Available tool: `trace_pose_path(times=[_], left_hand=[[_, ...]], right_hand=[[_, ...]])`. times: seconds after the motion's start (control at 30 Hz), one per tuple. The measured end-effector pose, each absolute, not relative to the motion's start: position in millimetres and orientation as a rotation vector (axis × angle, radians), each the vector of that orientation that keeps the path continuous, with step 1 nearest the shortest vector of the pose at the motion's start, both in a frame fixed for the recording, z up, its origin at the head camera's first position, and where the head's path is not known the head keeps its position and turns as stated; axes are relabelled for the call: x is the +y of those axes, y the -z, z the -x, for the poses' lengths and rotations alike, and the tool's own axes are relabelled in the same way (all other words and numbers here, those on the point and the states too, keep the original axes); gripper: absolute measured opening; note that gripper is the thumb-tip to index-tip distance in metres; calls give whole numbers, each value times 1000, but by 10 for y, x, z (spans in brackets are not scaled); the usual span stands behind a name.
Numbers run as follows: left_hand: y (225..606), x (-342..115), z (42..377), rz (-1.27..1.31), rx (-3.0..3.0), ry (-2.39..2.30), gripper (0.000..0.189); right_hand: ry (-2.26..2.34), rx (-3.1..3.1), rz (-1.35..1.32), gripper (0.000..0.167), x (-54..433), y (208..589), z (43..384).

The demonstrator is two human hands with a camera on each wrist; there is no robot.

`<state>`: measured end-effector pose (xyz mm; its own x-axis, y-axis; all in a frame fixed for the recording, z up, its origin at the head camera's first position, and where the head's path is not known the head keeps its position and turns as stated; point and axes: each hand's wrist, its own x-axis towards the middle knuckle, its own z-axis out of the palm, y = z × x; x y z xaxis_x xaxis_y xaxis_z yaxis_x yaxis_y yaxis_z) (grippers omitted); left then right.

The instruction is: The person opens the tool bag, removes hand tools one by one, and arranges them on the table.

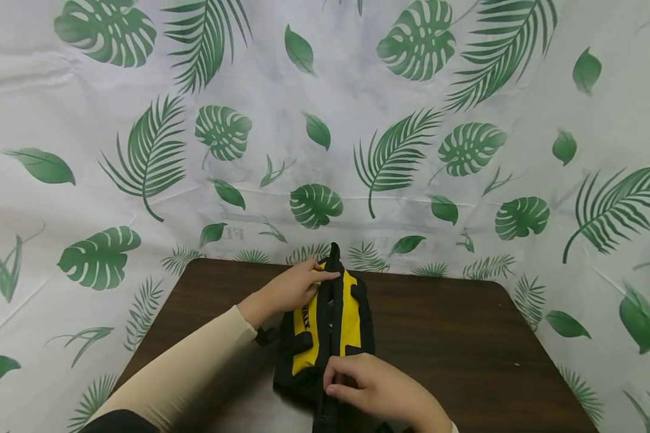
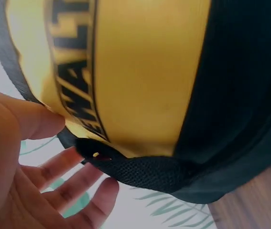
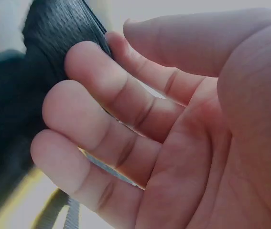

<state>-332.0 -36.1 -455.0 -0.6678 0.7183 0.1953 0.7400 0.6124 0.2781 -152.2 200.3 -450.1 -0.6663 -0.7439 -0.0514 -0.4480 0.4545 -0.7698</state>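
Leaf-print backdrop, dark bench; bag mid-bench. Left hand touches far end, fingers apart; right hand at near strap, pinch unclear. Brace far end, draw strap straight.

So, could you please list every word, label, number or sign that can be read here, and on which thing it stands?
"EWALT": dark letters on the yellow panel of the bag, in the left wrist view; any letter before the E is out of sight.
Same lettering in the head view: small, only partly readable.
Faint marks low on the leaf-patterned sheet: too faint to read.
No number is readable.
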Motion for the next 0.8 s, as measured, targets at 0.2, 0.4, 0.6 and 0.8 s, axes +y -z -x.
trace_pose_path(times=[0.2,0.4,0.6,0.8], left_hand=[[4603,-562,2970,1171,-2765,609,53],[4611,-772,2738,1049,-2881,930,46],[4467,-911,2660,860,-2931,1276,44],[4297,-895,2595,848,-2922,1343,46]], right_hand=[[1043,2390,974,11,2024,4422,1715],[964,2466,849,16,2140,4277,1913],[949,2573,646,23,2214,4100,2064],[1030,2591,572,25,2325,4073,2102]])
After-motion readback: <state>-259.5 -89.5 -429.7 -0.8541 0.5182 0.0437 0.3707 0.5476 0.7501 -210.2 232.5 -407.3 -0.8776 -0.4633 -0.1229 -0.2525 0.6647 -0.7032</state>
